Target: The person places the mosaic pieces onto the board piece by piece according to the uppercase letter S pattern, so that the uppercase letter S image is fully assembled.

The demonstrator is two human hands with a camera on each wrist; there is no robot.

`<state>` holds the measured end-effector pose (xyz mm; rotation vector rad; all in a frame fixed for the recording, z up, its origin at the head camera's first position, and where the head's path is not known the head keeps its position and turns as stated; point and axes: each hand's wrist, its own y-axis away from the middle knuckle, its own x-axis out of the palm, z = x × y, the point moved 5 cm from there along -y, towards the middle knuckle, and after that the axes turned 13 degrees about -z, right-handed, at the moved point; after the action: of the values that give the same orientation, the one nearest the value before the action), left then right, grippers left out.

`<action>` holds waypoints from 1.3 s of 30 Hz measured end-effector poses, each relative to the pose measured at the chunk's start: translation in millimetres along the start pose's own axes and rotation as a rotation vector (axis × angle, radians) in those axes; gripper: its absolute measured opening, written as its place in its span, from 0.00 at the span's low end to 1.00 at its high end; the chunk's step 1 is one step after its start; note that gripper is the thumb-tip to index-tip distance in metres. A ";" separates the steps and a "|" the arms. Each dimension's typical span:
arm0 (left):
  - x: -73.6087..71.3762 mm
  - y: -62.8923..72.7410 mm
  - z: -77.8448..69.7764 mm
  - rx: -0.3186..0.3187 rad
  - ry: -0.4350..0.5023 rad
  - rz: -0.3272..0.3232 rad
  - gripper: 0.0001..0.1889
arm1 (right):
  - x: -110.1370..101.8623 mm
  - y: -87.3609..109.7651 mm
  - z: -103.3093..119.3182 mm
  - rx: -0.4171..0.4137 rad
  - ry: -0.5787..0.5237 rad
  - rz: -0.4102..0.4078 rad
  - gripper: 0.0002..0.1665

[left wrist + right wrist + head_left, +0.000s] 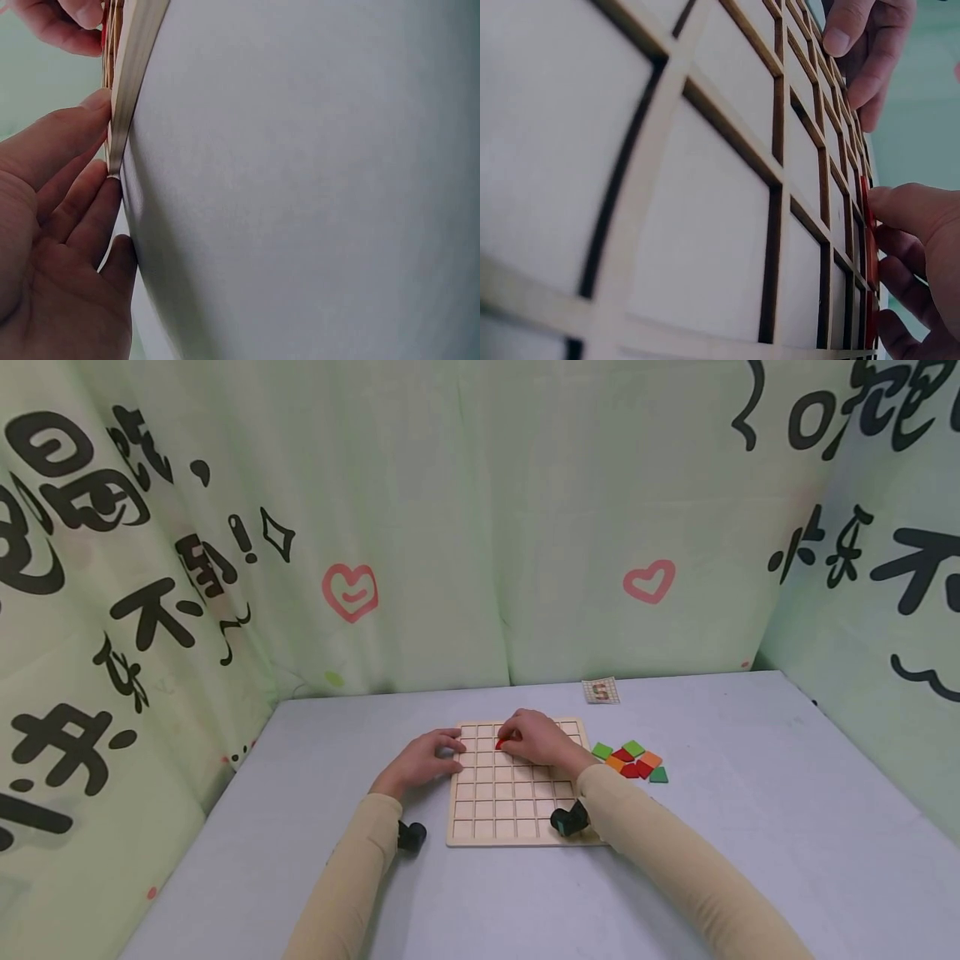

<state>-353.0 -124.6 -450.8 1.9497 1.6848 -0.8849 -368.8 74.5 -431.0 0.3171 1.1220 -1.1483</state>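
Observation:
A square wooden grid board [513,842] lies on the table. Beside its left edge is my left hand [424,760], its thumb and fingers extended and touching the rim; the left wrist view shows the thumb [64,139] against the wooden side. My right hand [536,737] reaches over the far part of the board and pinches a small red tile [499,744] between thumb and fingers. Close up in the right wrist view, the red tile [865,199] is at the thumb tip, with more reddish pieces along the same far row, partly covered by the fingers.
Right of the board lies a loose group of green, red and orange tiles [633,748], partly beside the right forearm. A small printed card [601,691] lies near the table's back edge. Light green curtains [450,527] with black writing enclose the white-covered table [247,835].

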 end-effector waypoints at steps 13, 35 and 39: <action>1.2 0.3 1.1 -0.015 -0.008 0.000 0.13 | 1.0 0.5 -1.6 -0.003 0.003 -0.001 0.10; 0.7 1.1 -0.2 -0.024 -0.011 -0.001 0.13 | -48.1 40.2 -39.7 0.201 -0.069 -0.048 0.18; 1.3 1.6 0.5 -0.019 -0.010 -0.001 0.13 | -57.9 51.9 -53.2 0.213 -0.046 -0.065 0.18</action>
<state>-351.4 -124.3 -452.2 1.9290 1.6829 -0.8738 -352.4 167.0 -424.0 0.4193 0.9770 -1.3296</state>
